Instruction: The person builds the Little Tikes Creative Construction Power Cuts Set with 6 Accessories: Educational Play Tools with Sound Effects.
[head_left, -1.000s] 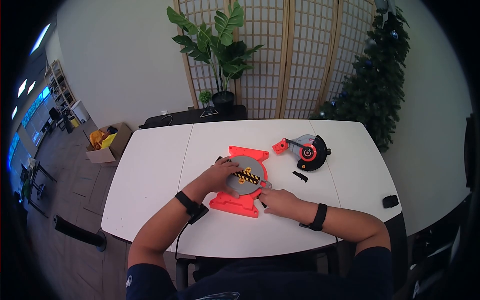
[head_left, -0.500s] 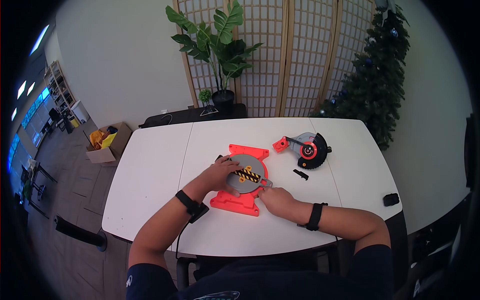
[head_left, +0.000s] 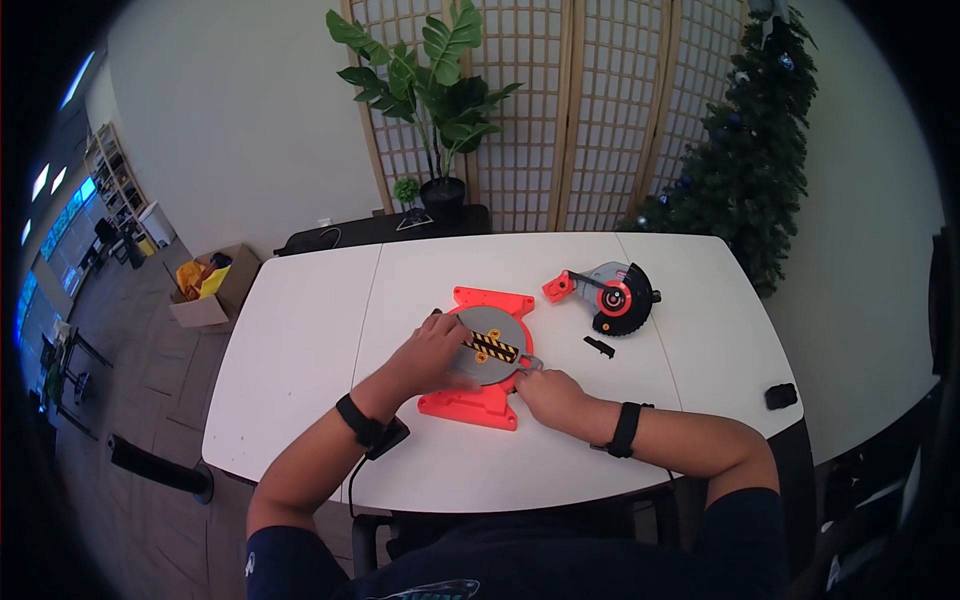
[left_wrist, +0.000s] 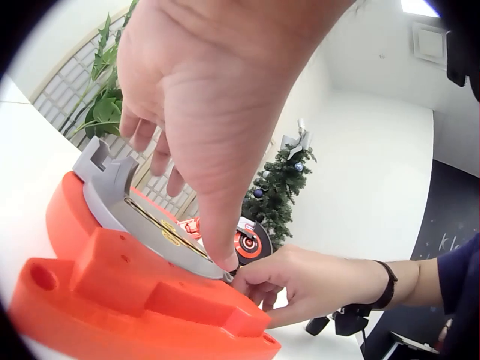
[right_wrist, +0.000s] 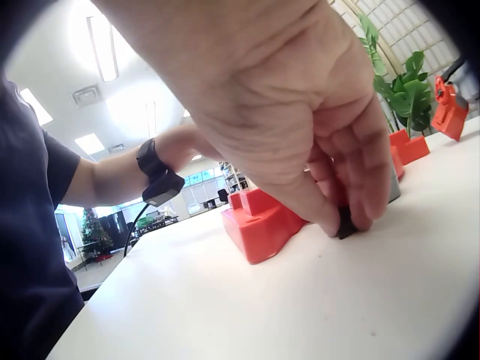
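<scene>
White table (head_left: 300, 350) bears saw head (head_left: 625, 300); right grip (head_left: 555, 400) pinches black piece (right_wrist: 346, 223), left grip (head_left: 432, 358) relaxed.

Left hand (head_left: 428, 357): slid back a touch leftward on the grey disc (head_left: 500, 324), wrist dropping with it!
Right hand (head_left: 550, 400): in it came, tighter to the red base (head_left: 470, 407)!
Black piece (right_wrist: 345, 223): showed below the fingers earlier, then slipped mostly from head view.
</scene>
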